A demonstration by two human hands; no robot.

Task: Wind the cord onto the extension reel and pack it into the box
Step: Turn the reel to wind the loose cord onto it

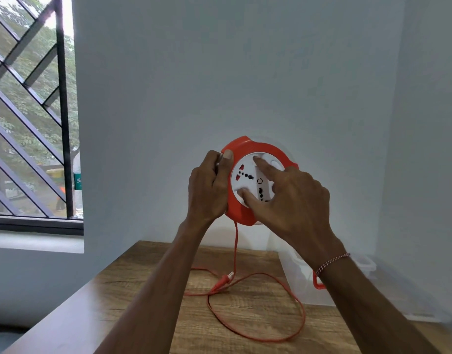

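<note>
**Reel held up, cord loose on the table**

The extension reel point(258, 180) — orange casing around a white socket face — is held in the air in front of a pale wall, above the far end of a wooden table point(132, 290). Its face is turned toward the person. The left hand point(209, 185) clamps the reel's left rim, thumb over the front edge and fingers wrapped behind. The right hand point(291, 198) lies on the white face with fingers spread, the index fingertip near the top of the disc and the thumb tip at its lower left. A red-and-white thread band point(332, 263) circles the right wrist.

The orange cord point(247, 325) hangs from the reel's underside and lies in loose loops on the tabletop, its plug point(223, 279) resting among them. A clear plastic box point(299, 279) with an orange latch stands at the table's right, partly hidden by the right forearm. A barred window point(28, 111) is on the left.
</note>
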